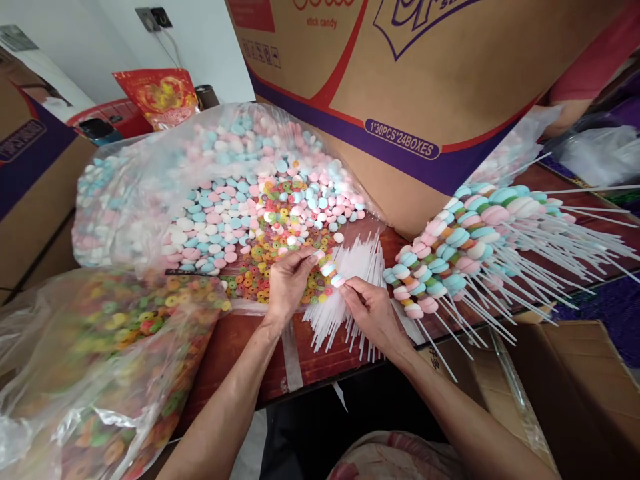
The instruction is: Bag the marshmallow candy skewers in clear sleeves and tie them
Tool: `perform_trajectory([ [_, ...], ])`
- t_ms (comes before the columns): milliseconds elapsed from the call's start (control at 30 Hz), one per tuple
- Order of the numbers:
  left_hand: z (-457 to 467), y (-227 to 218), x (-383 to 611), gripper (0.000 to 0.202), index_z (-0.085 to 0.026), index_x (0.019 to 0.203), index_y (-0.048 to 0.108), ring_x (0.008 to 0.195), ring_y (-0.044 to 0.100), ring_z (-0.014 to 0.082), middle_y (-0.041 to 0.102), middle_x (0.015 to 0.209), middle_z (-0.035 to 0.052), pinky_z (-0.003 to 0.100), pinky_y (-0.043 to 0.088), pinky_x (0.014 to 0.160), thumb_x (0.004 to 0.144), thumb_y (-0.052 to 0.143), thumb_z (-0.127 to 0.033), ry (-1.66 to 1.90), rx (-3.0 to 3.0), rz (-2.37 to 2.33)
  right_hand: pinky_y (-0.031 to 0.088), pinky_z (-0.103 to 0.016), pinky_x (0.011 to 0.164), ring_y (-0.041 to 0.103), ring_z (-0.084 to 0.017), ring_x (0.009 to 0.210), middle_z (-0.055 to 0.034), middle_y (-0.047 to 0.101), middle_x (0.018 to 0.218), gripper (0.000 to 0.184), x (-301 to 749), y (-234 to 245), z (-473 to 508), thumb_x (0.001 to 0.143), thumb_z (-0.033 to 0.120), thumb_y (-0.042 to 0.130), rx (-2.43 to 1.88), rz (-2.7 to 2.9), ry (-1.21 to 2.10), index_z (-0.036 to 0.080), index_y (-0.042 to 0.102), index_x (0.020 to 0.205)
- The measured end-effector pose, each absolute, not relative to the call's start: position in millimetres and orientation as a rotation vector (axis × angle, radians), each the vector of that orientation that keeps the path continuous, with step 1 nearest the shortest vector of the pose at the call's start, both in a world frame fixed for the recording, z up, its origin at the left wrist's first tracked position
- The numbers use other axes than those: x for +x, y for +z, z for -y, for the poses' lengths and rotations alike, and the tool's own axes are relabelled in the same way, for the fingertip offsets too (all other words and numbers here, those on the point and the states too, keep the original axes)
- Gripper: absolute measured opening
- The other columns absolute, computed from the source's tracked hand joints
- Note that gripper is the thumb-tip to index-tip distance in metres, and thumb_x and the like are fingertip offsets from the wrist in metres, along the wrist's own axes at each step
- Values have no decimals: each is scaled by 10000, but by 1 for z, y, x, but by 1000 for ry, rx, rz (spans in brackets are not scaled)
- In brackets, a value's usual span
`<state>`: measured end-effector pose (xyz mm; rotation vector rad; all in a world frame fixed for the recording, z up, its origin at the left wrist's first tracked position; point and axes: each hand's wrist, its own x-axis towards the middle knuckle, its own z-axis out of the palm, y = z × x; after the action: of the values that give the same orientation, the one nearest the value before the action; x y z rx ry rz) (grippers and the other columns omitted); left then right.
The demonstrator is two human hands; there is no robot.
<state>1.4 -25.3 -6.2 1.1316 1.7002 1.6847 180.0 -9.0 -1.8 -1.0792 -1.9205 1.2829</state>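
My left hand (289,277) is closed in a pinch on a small candy piece at the tip of a candy stick (331,272). My right hand (369,312) is closed on the lower end of that same stick, which carries a few pastel candy discs. Both hands hover over a heap of white plastic sticks (345,300) on the red-brown table (235,353). Just beyond my left hand lies a spread of coloured ring candies (280,233) among pink, blue and white disc candies (225,207) in an opened clear bag.
A pile of finished candy skewers (465,247) lies to the right, sticks pointing right. A large cardboard box (400,100) stands behind. A clear bag of ring candies (100,360) sits at lower left. An open carton (565,387) is at lower right. Another person's arm (575,107) shows at upper right.
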Motion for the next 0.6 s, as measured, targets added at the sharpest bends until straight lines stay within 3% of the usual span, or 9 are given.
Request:
perform_trajectory([
  [200, 26, -10, 5, 196, -196, 923, 790, 862, 679, 193, 761, 917, 55, 346, 535, 846, 793, 688, -301, 1592, 1214, -1738, 229, -242, 520, 301, -97, 537, 65, 308, 578, 311, 180, -2, 8, 953, 348, 462, -1055, 1938, 1244, 194, 476, 683],
  [367, 27, -11, 12, 228, -198, 945, 783, 927, 686, 219, 760, 990, 75, 381, 534, 904, 805, 674, -342, 1544, 1172, -1738, 227, -243, 526, 298, -98, 546, 64, 304, 581, 316, 179, -2, 8, 946, 330, 462, -1047, 1919, 1239, 198, 428, 661],
  [600, 26, -6, 12, 307, -194, 973, 777, 982, 691, 249, 764, 1044, 69, 425, 513, 987, 771, 712, -416, 1508, 1166, -1771, 247, -227, 516, 344, -103, 556, 57, 361, 590, 289, 173, 0, 8, 953, 286, 424, -1055, 1876, 1221, 193, 488, 687],
])
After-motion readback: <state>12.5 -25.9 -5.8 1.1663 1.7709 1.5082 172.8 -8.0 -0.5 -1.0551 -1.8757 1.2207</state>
